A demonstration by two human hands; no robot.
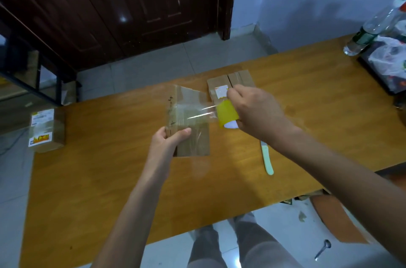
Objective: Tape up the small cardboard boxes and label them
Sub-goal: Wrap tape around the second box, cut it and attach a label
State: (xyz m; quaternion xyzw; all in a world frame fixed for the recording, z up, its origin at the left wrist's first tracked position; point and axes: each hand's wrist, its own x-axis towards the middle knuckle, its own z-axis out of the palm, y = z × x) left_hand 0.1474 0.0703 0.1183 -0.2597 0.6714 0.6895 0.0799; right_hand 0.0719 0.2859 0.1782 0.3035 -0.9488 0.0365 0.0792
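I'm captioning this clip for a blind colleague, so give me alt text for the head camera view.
A person's left hand holds a small cardboard box above a wooden table while the right hand pulls clear tape across it from a yellow tape roll. More boxes sit behind, and a pale-handled knife lies to the right.

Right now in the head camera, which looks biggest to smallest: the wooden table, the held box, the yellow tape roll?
1. Orange-brown wooden table
2. Brown cardboard box in the left hand
3. Yellow tape roll in the right hand
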